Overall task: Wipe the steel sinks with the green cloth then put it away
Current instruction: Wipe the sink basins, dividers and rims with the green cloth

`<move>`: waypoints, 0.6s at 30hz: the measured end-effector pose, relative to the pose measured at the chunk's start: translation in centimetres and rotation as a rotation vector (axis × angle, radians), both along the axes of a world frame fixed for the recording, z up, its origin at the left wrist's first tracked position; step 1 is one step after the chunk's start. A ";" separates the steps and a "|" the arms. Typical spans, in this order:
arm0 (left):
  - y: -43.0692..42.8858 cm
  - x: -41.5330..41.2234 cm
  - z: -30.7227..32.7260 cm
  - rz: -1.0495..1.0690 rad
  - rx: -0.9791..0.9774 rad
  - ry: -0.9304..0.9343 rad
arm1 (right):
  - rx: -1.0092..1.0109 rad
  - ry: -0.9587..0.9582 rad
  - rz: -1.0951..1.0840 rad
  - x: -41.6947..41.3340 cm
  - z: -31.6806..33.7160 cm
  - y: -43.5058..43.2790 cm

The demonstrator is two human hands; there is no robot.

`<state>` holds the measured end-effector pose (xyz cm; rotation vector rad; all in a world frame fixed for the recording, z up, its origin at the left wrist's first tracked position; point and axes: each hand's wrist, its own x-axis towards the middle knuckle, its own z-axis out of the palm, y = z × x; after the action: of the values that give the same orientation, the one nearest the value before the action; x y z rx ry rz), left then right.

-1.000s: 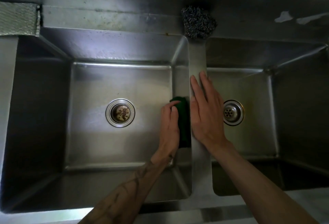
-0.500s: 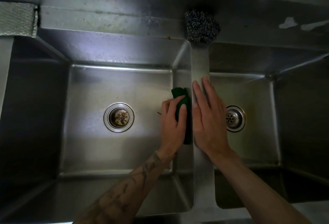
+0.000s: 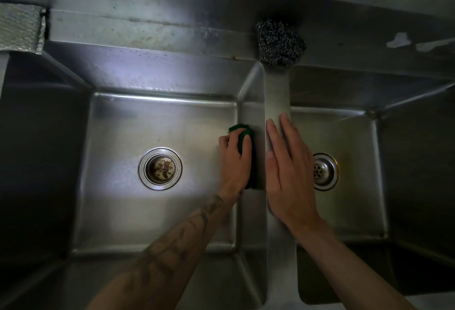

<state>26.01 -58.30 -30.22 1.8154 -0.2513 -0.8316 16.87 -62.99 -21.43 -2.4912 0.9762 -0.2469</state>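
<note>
Green cloth [image 3: 247,138] clasped in left hand [image 3: 235,163] against divider [image 3: 277,93]; right hand [image 3: 290,179] rests atop, fingers [image 3: 290,133] straight.

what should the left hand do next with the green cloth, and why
Probably slide the green cloth along the right wall of the left steel sink toward the far corner: the left hand grips it against that wall midway, while the right hand rests flat on the steel divider.
</note>
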 end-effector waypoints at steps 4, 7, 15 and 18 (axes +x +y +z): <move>-0.7 0.6 0.8 0.013 -0.011 -0.032 | -0.002 0.000 -0.006 0.0 0.0 0.0; -1.0 0.5 3.0 0.086 -0.149 -0.150 | 0.002 0.001 0.001 0.0 -0.1 0.1; -3.3 3.3 -0.4 -0.028 0.088 0.071 | -0.008 0.005 -0.006 0.0 0.1 0.2; -3.7 3.5 1.3 -0.004 -0.055 -0.048 | 0.000 0.006 -0.003 0.0 0.1 0.1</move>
<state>29.50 -62.02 -28.88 1.7853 -0.3056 -0.7773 16.87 -62.86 -21.35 -2.4922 0.9828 -0.2401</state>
